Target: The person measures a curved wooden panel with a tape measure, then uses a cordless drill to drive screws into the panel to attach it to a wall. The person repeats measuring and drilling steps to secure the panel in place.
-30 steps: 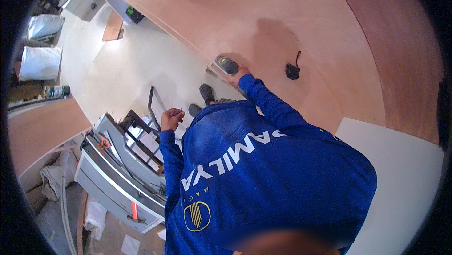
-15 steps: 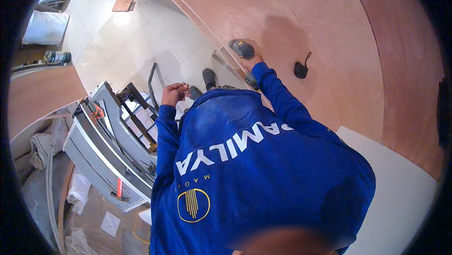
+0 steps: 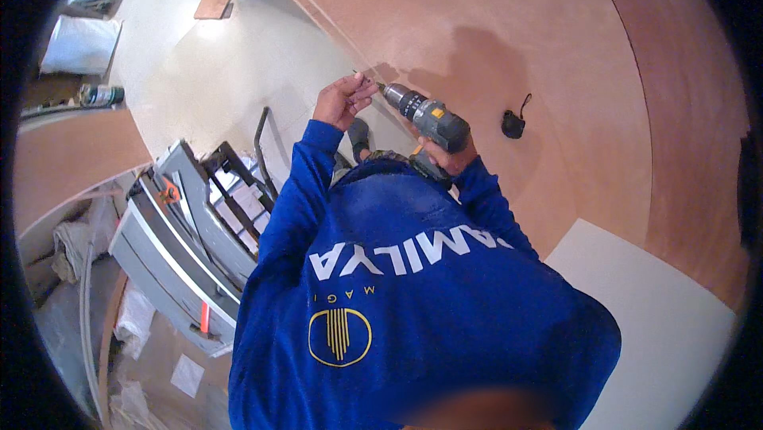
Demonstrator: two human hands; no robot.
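My right hand is wrapped round the grip of a grey-and-black cordless drill with a yellow patch. Its chuck and bit point toward the far left, above the edge of the wooden panel. At the bit's tip is my left hand, its fingers pinched on a small thin dark screw that is mostly hidden by the fingers. The bit and these fingertips look nearly in contact; whether they touch I cannot tell.
A large plywood panel spans the right side, with a black tape measure on it. A white sheet lies near right. At left stands a grey table saw bearing a hammer. Wrapped bags lie far left.
My right hand has drawn the drill nearer and turned it leftward, so its chuck and bit now show. The left hand has risen forward and right to meet the bit.
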